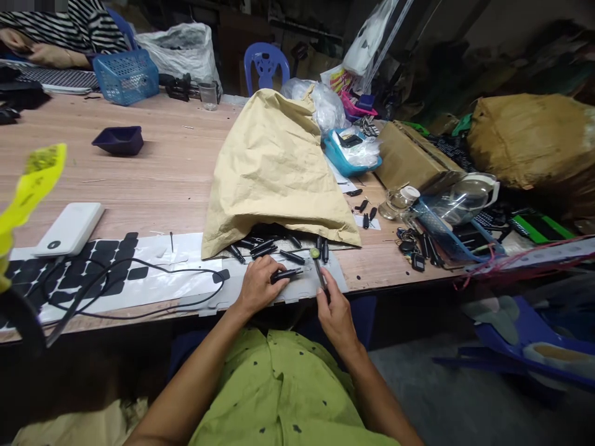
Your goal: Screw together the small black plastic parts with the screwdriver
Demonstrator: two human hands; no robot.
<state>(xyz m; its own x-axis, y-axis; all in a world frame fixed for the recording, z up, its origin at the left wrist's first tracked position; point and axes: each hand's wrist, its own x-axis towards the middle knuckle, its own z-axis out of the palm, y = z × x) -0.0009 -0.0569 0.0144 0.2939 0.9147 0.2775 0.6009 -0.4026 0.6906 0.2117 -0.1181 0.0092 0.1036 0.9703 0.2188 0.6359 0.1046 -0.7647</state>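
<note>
My left hand [257,285] is closed around a small black plastic part [287,273] at the near edge of the wooden table [167,167]. My right hand [334,313] grips a thin screwdriver [318,266] with a green-topped handle, its shaft standing just right of the part. Several more black parts [264,246] lie in a loose pile right behind my hands, spilling from under a big tan paper bag [276,167]. Both hands rest over a white backing sheet [176,272].
On the left lie the sheet's black square pads [100,260], a black cable [139,291] and a white power bank [69,228]. A dark tray [119,140] and blue basket [125,75] stand farther back. Another person in stripes [69,31] sits far left. Boxes, bags and clutter [418,167] fill the right.
</note>
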